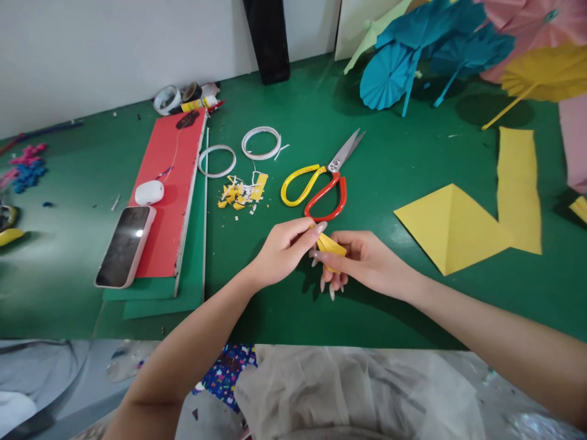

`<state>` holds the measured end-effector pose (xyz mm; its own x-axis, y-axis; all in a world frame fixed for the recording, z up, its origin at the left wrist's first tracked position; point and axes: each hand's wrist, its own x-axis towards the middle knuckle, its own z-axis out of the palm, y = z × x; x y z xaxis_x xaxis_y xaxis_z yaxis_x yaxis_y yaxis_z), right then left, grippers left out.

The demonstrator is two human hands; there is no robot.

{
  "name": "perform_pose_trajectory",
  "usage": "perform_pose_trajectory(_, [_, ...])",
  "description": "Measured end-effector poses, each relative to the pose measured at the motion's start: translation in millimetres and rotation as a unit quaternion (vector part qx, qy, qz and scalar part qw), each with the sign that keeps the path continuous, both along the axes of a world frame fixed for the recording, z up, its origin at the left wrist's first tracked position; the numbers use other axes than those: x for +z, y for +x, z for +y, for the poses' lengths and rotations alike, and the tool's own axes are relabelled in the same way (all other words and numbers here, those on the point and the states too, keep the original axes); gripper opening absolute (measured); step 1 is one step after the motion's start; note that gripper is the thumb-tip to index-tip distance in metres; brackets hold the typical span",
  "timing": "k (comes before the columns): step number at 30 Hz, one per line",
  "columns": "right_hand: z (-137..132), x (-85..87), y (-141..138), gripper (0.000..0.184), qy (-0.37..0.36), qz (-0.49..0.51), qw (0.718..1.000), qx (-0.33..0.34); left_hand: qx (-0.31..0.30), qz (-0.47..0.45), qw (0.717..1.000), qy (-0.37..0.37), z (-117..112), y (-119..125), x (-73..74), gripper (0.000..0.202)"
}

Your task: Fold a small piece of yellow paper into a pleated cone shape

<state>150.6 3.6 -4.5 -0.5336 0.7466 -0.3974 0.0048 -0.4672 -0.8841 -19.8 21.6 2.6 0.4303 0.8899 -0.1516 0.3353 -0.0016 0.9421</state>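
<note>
A small folded piece of yellow paper (331, 245) is pinched between both hands above the green table (275, 315). My left hand (287, 250) grips its upper left end between thumb and fingers. From the other side my right hand (362, 260) holds the lower part, thumb on top and fingertips showing beneath. Just beyond the hands lie scissors (337, 165) with one yellow and one red handle, blades pointing away. To the right rests a creased yellow paper square (447, 229), its right corner meeting a yellow paper strip (518, 189).
Two rolls of white tape (261, 129) and yellow and white scraps (241, 192) lie left of the scissors. Farther left, a phone (125, 244) and a white earbud case (149, 192) rest on a red board (167, 177). Blue paper umbrellas (389, 76) stand at the back right.
</note>
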Motion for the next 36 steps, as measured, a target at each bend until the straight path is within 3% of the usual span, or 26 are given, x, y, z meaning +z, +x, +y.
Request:
perform_pose_trajectory(4, [6, -0.4, 4, 0.030, 0.009, 0.022, 0.997, 0.069, 0.016, -0.014, 0.999, -0.037, -2, 0, -0.5, 0.040])
perform_pose_trajectory(8, [15, -1.8, 10, 0.032, 0.021, 0.064, 0.989, 0.134, 0.038, -0.010, 0.999, -0.010, -3, 1, 0.0, 0.040])
perform_pose_trajectory(12, [20, -4.9, 13, 0.039, 0.009, 0.068, 0.985, 0.161, -0.028, 0.002, 0.999, -0.035, -1, 2, 2.3, 0.034])
perform_pose_trajectory(15, [20, -6.3, 12, 0.043, 0.010, 0.050, 0.985, 0.167, -0.080, -0.013, 0.993, -0.089, 1, -1, 4.0, 0.032])
perform_pose_trajectory(18, [18, -5.5, 11, 0.045, 0.017, 0.034, 0.986, 0.164, -0.099, -0.007, 0.992, -0.076, 3, -5, 3.3, 0.033])
perform_pose_trajectory(22, [19, -2.7, 11, 0.042, 0.034, 0.024, 0.986, 0.158, -0.078, -0.010, 0.997, -0.010, 2, -6, -2.6, 0.038])
perform_pose_trajectory(28, [28, 1.1, 8, 0.037, 0.071, 0.019, 0.995, 0.060, -0.049, -0.040, 0.997, 0.033, 4, -7, -4.4, 0.038])
perform_pose_trajectory(36, [44, 17.3, -11, 0.029, 0.118, -0.070, 0.984, 0.117, -0.123, 0.009, 0.992, 0.010, 18, -31, 9.5, 0.042])
